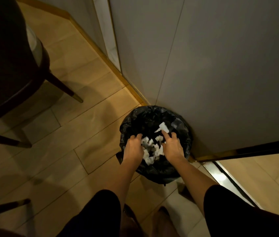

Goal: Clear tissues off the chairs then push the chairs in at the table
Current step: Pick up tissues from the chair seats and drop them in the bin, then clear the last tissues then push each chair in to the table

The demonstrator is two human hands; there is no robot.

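Tissues (150, 151) hang in a crumpled white clump over the mouth of the bin (154, 171), between the two hands and level with them. One more white scrap (163, 127) lies further in against the black liner. The left hand (133, 147) is at the clump's left edge with its fingers bent down toward the paper. Whether it pinches any of it I cannot tell. The right hand (173, 147) is at the right edge, fingers splayed and fairly straight, gripping nothing that shows. The hands are close together but apart, with the clump filling the gap. To do the drop well, both hands should probably be kept inside the rim and let every piece fall clear. The paper is light and likely to cling to fingers or drift, so a look at the palms and the floor (77, 127) around the bin is worthwhile before turning away. The bin stands tight against the wall (221, 65), so a stray piece could lodge behind it. A dark chair (7, 65) stands well to the left, and a second chair's leg (7, 206) shows at the lower left. The table is out of view, so pushing the chairs in looks to be the part not yet done. No brand, label or writing can be read on anything here.
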